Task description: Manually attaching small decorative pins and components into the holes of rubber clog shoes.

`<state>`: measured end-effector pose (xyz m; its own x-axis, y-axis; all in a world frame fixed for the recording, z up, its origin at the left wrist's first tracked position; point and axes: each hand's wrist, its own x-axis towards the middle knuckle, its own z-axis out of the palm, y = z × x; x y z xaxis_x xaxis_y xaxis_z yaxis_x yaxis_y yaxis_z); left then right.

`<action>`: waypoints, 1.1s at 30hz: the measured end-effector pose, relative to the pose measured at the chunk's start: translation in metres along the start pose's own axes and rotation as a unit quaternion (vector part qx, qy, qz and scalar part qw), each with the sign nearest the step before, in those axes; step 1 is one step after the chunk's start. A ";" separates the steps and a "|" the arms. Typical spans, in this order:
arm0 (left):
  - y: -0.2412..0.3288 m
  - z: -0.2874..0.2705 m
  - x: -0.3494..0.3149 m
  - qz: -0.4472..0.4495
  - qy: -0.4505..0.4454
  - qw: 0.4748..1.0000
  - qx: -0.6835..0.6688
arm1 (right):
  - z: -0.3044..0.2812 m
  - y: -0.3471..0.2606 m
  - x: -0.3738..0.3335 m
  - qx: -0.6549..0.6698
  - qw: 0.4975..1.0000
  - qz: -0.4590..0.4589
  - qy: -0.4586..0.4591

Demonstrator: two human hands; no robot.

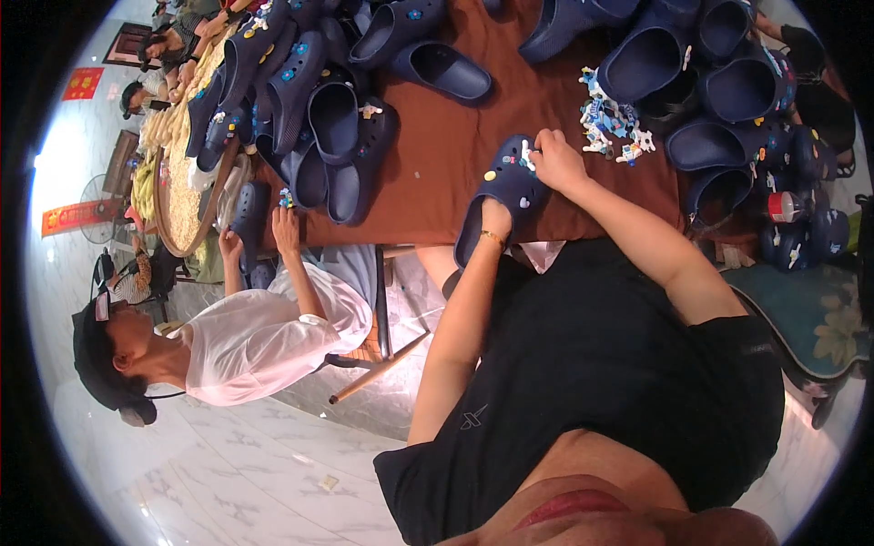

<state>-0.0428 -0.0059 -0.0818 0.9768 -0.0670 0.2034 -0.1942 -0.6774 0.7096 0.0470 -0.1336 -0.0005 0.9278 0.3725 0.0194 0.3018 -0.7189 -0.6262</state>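
Note:
A navy clog (512, 182) lies at the table's near edge, its toe pointing away from me. My left hand (494, 217) reaches into its opening, so the fingers are hidden inside. At the toe, my right hand (557, 162) pinches a small white shoe charm (526, 155) against the upper. A yellow charm (491, 176) and a white-and-blue charm (523, 202) sit on the same clog. Beyond my right hand is a pile of loose blue and white charms (612, 118).
Navy clogs (332, 123) are heaped at the left, and more clogs (728, 86) at the right. One clog (443, 73) lies on the brown tablecloth (428, 173). A bottle (785, 207) is at the right. At left, a co-worker (255, 337) handles a clog beside a round tray (162, 214).

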 end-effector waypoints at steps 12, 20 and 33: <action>0.043 -0.043 0.019 0.152 0.015 0.939 0.307 | 0.003 0.006 -0.001 0.127 0.991 -0.029 0.029; 0.004 -0.025 0.007 0.050 -0.050 0.957 0.282 | -0.015 -0.014 -0.009 0.127 0.976 -0.179 -0.009; 0.038 -0.033 0.026 0.059 -0.053 0.976 0.203 | -0.018 -0.003 0.002 0.055 0.997 -0.026 -0.048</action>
<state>-0.0276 -0.0090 -0.0275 0.9581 -0.2225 0.1806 -0.2746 -0.8932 0.3561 0.0519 -0.1407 0.0152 0.8850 0.4653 -0.0181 0.3173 -0.6310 -0.7079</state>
